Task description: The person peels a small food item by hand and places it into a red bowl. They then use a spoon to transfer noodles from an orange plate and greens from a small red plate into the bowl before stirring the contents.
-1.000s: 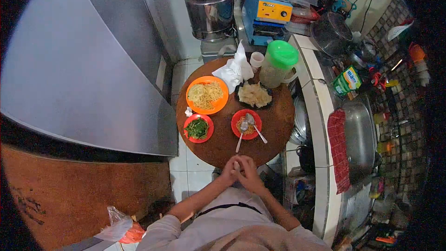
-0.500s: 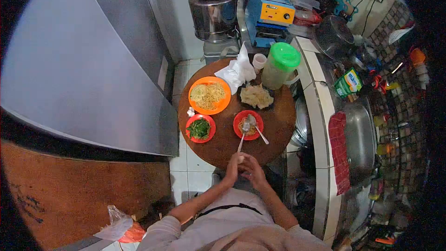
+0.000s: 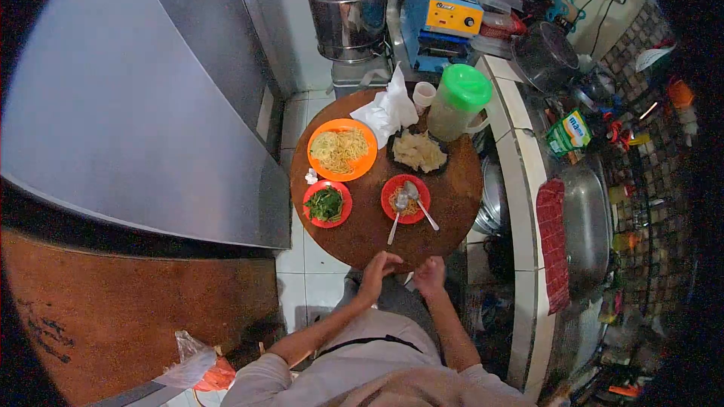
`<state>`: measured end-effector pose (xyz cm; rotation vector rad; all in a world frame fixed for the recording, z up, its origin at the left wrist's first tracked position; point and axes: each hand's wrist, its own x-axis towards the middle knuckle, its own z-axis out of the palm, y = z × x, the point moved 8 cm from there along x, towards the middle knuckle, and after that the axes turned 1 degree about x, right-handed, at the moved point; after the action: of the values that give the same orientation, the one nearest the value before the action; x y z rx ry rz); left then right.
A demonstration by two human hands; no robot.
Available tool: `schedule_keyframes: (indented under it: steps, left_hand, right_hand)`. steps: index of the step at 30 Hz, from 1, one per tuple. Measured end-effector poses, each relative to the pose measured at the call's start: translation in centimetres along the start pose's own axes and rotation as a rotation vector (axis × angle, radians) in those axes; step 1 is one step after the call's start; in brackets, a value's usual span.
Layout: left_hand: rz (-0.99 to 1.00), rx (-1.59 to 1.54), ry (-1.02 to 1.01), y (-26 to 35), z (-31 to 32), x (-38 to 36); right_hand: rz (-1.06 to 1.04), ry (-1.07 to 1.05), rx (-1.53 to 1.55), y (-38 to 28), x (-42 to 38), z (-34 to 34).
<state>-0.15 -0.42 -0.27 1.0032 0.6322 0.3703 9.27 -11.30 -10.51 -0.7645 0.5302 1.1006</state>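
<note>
At the near edge of the round brown table [image 3: 362, 235], my left hand [image 3: 374, 274] has its fingers partly curled, and what they hold, if anything, is too small to tell. My right hand [image 3: 430, 276] is apart from it to the right, with its fingers folded in. Just beyond them lies a red bowl [image 3: 386, 206] of noodles with two spoons [image 3: 427, 215] resting in it. A red plate [image 3: 348, 203] of green leaves sits at the left, below an orange plate [image 3: 371, 164] of noodles. Pale pieces of food lie on a dark plate [image 3: 441, 169].
A green-lidded pitcher [image 3: 452, 109], a cup [image 3: 424, 96] and white crumpled paper [image 3: 392, 109] stand at the table's back. To the right are a tiled counter edge [image 3: 528, 271], a red cloth [image 3: 553, 245] and a sink [image 3: 588, 218]. A grey door [image 3: 151, 120] is at left.
My hands, together before, have moved apart, the right one to the right. The view has shifted slightly; the dishes keep their places on the table.
</note>
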Motion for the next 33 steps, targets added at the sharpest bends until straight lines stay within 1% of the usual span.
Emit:
schedule_keyframes:
  steps: [2,3,5,6,8,9,10,11,12,13,14,15,16,17,18,19,20,21,22,23,24,25,26,27,28,29,30,31,32,33]
  left_hand:
    - [-0.019,-0.004,0.062,-0.5,-1.4,0.1]
    - [-0.027,-0.01,0.068,-1.0,-2.0,0.1]
    - [-0.044,0.172,0.125,-2.1,-3.5,0.9]
    - [-0.039,0.176,0.131,-2.4,-4.1,1.3]
    - [-0.052,0.296,0.082,-3.5,-4.5,2.1]
    - [-0.046,0.295,0.087,-4.6,-4.9,2.7]
    - [-0.025,0.394,0.093,-5.5,-5.3,3.6]
    - [-0.001,0.495,0.103,-5.7,-5.4,4.4]
    - [0.006,0.496,0.114,-5.2,-5.2,4.9]
    - [0.011,0.6,0.097,-4.7,-4.8,5.4]
    - [0.014,0.704,0.08,-4.4,-4.4,6.0]
    - [0.016,0.706,0.089,-4.6,-4.3,6.7]
    - [0.064,0.716,0.122,-5.0,-4.4,7.3]
    - [0.114,0.728,0.152,-5.4,-4.4,8.1]
    - [0.114,0.733,0.152,-6.6,-4.6,9.3]
    - [0.098,0.771,0.203,-8.0,-5.3,10.6]
    - [0.078,0.809,0.253,-9.3,-6.0,11.5]
    - [0.069,0.812,0.245,-10.1,-6.4,12.4]
    - [-0.024,0.758,0.231,-11.4,-6.8,13.2]
    - [-0.109,0.7,0.217,-12.7,-6.9,13.8]
    - [-0.104,0.697,0.214,-12.9,-6.7,14.5]
    - [-0.22,0.481,0.165,-14.1,-6.4,15.0]
    - [-0.334,0.264,0.118,-15.2,-6.2,15.2]
    - [-0.33,0.263,0.127,-14.7,-6.4,15.3]
    - [-0.326,0.359,0.027,-14.0,-6.0,15.4]
    - [-0.319,0.456,-0.071,-13.3,-5.4,15.6]
    - [-0.31,0.454,-0.058,-13.0,-5.7,15.7]
    - [-0.293,0.589,0.019,-12.6,-6.5,16.0]
    - [-0.279,0.723,0.097,-12.2,-7.3,16.3]
    - [-0.28,0.717,0.106,-11.6,-7.5,16.1]
  right_hand:
    - [-0.157,0.149,-0.104,-1.5,0.4,-2.4]
    - [-0.15,0.157,-0.109,-1.7,1.0,-3.3]
    - [-0.312,0.156,-0.145,-3.8,2.4,-4.1]
    - [-0.307,0.148,-0.145,-4.7,3.1,-3.8]
    - [-0.319,0.322,-0.622,-7.6,4.3,-3.5]
    - [-0.492,0.3,-0.689,-9.4,6.4,-4.0]
    - [-0.494,0.29,-0.694,-10.1,8.3,-5.5]
    - [-0.632,0.274,-0.841,-12.1,10.1,-5.9]
    - [-0.767,0.255,-0.984,-14.2,12.4,-5.4]
    - [-0.905,0.233,-1.124,-16.0,14.6,-5.2]
    - [-1.045,0.21,-1.26,-16.9,16.4,-5.2]
    - [-1.184,0.188,-1.395,-17.2,17.8,-5.7]
    - [-1.178,0.183,-1.397,-17.6,17.0,-4.2]
    - [-1.006,0.275,-1.416,-18.2,17.3,-3.5]
    - [-0.835,0.366,-1.424,-18.5,16.9,-2.5]
    - [-0.834,0.369,-1.418,-18.6,15.8,-1.0]
    - [-0.84,0.418,-1.561,-18.3,14.4,0.7]
    - [-0.837,0.469,-1.706,-17.8,13.1,1.5]
    - [-0.822,0.479,-1.709,-17.2,12.1,1.2]
    - [-0.9,0.415,-1.779,-16.6,10.9,2.0]
    - [-0.992,0.342,-1.843,-16.3,10.2,3.3]
    - [-1.001,0.34,-1.843,-16.2,9.7,3.7]
    - [-0.963,0.243,-1.791,-15.4,9.4,3.9]
    - [-0.921,0.144,-1.738,-14.5,9.4,3.7]
    - [-0.921,0.131,-1.739,-13.8,10.4,2.4]
    - [-0.935,0.028,-1.58,-13.0,11.7,1.6]
    - [-0.944,-0.073,-1.421,-12.9,12.9,1.4]
    - [-0.951,-0.092,-1.425,-13.0,11.8,3.9]
    - [-0.572,0.059,-1.355,-12.5,12.2,3.7]
    - [-0.191,0.209,-1.258,-11.2,11.8,2.4]
